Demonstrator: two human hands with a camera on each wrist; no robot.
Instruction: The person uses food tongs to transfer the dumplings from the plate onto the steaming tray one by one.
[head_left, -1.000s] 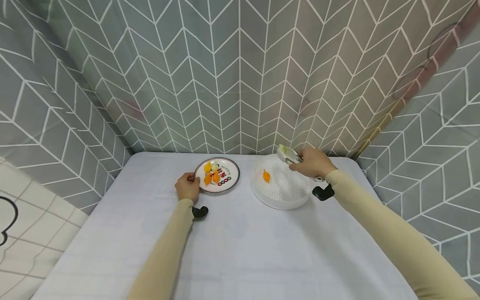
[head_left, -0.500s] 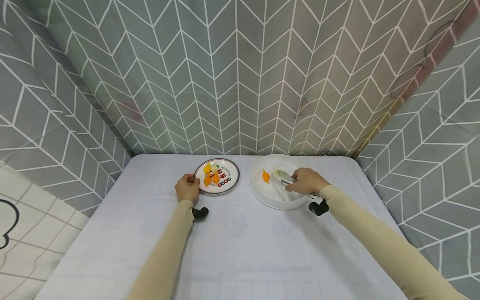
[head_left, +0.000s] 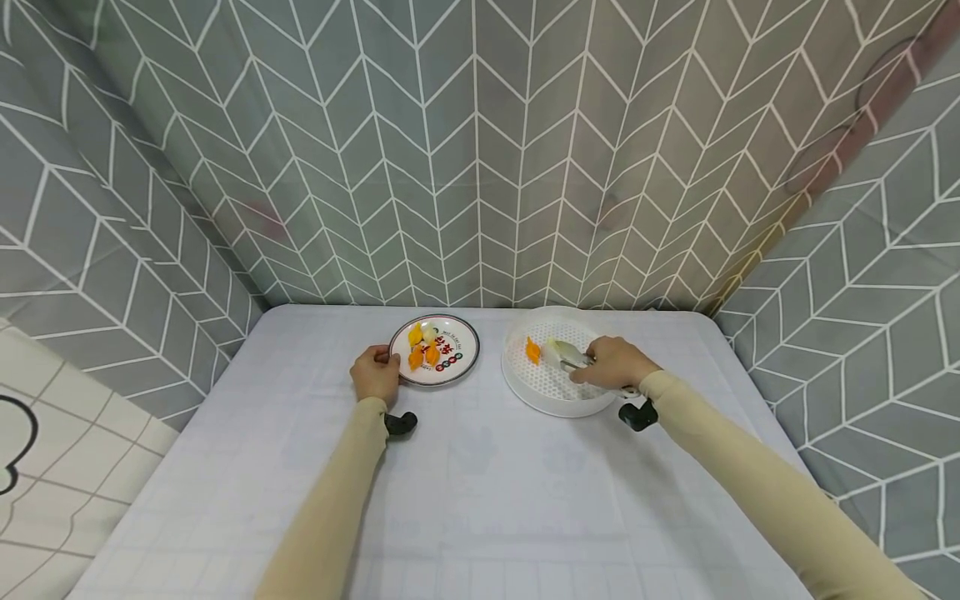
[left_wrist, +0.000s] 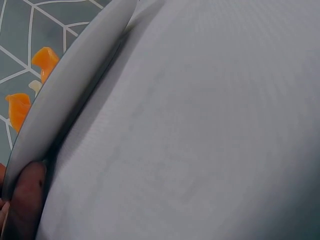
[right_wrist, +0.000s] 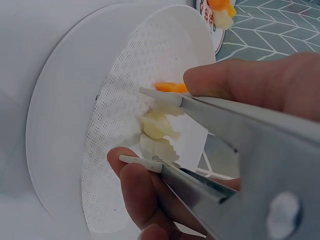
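My left hand point(head_left: 375, 375) grips the near-left rim of a white plate point(head_left: 463, 340) with red print and a dark edge. On that plate sit several orange and yellow dumpling-like pieces point(head_left: 416, 359) and a pale one point(head_left: 430, 334). My right hand point(head_left: 618, 364) holds metal tongs point(right_wrist: 270, 150) with white tips, low over a round white steamer tray point(right_wrist: 55, 115). Their arms stand apart, with a pale yellow pleated piece point(right_wrist: 156, 125) between them on the perforated liner point(right_wrist: 115, 100). Left of it in the head view lies an orange piece point(head_left: 532, 351).
A white cloth point(head_left: 480, 500) covers the table. Grey patterned curtains point(head_left: 480, 167) hang right behind its far edge and along the sides. Black wrist mounts point(head_left: 400, 425) stick out below both hands.
My right hand has brought the tongs with the pale piece from the tray's far edge down and left to the liner, beside the orange piece. The left hand and plate stayed put.
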